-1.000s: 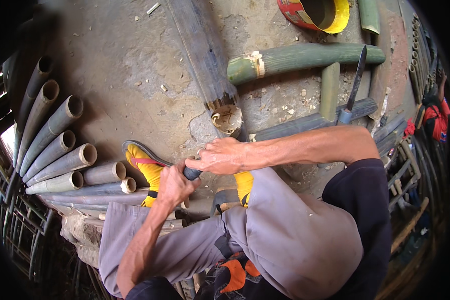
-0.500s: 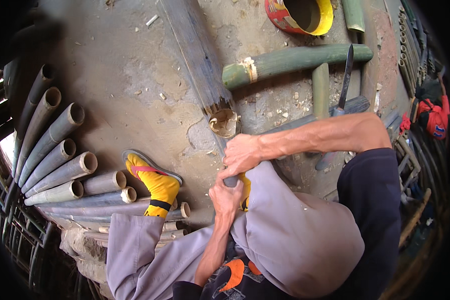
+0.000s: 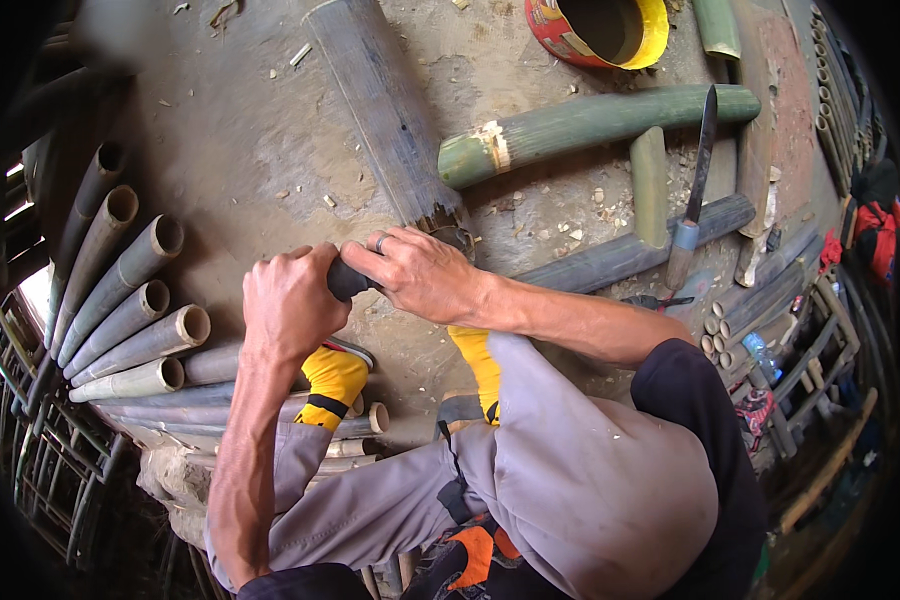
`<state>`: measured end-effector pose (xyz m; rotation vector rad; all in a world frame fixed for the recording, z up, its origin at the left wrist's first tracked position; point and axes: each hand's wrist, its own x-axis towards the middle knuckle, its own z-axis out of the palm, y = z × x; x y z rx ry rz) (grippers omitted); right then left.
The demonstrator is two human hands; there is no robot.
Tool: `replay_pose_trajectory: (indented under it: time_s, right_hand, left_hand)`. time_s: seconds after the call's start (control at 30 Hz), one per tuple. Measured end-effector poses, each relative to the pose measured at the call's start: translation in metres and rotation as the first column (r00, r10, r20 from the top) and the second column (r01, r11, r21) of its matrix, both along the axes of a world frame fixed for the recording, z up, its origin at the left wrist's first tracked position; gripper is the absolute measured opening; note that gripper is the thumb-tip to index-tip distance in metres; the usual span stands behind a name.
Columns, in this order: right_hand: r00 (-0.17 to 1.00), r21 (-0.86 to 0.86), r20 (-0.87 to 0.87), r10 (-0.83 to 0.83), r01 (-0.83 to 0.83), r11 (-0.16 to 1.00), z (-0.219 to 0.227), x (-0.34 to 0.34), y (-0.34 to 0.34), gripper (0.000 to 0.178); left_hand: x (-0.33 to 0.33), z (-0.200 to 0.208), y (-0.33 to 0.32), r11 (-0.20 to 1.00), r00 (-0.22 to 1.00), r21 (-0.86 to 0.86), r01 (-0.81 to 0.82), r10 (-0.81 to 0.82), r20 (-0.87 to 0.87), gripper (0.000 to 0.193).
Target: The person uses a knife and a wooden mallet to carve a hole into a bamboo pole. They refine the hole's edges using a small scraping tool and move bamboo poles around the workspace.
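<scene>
A thick dark bamboo pole (image 3: 380, 110) lies away from me, its near end ragged and chipped. Just in front of that end, my left hand (image 3: 295, 305) is closed in a fist on a dark handle (image 3: 350, 282). My right hand (image 3: 420, 275) wraps over the same handle's other side, a ring on one finger, and partly covers the pole's end. What the handle belongs to is hidden behind my fingers. A green bamboo length (image 3: 610, 125) lies crosswise, close to the pole's right side.
A long knife (image 3: 701, 170) leans at the right, by a dark bamboo piece (image 3: 630, 250) and a short green stub (image 3: 649, 190). A red and yellow bucket (image 3: 570, 40) stands far off. Several cut bamboo tubes (image 3: 140, 255) fan out at left. Chips litter the floor.
Both hands have moved from beside my knee up and to the left, bringing the dark handle along. My left forearm has swung outward, and the right hand now covers much of the pole's end.
</scene>
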<state>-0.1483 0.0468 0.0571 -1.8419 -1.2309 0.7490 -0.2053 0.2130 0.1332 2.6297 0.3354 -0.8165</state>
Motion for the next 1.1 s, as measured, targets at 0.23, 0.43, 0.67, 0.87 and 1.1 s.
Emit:
replay_pose_trajectory:
  time_s: [0.23, 0.43, 0.67, 0.87, 1.1]
  right_hand:
    - [0.91, 0.069, -0.121, -0.397, 0.406, 0.911, -0.006, 0.004, -0.018, 0.044]
    - [0.898, 0.061, -0.139, -0.417, 0.428, 0.902, -0.006, 0.007, -0.009, 0.042]
    - [0.862, -0.248, -0.224, 0.456, -0.502, 0.828, 0.005, -0.021, -0.017, 0.037]
    - [0.406, -0.03, -0.062, 0.912, -0.914, 0.405, -0.008, 0.01, -0.043, 0.026]
    - [0.51, -0.23, 0.016, 0.86, -0.835, 0.499, -0.004, -0.006, -0.057, 0.011]
  left_hand:
    - [0.08, -0.003, -0.013, 0.892, 0.892, 0.028, 0.452, -0.451, -0.021, 0.014]
    - [0.093, -0.01, -0.001, 0.86, 0.859, -0.049, 0.507, -0.509, -0.052, 0.011]
    - [-0.07, -0.03, -0.025, 0.783, 0.782, -0.445, -0.435, 0.084, -0.618, 0.041]
    - [-0.105, -0.015, -0.174, 0.352, 0.454, -0.289, -0.89, 0.734, -0.505, 0.036]
    - [-0.112, -0.03, -0.196, 0.419, 0.496, -0.279, -0.864, 0.805, -0.327, 0.037]
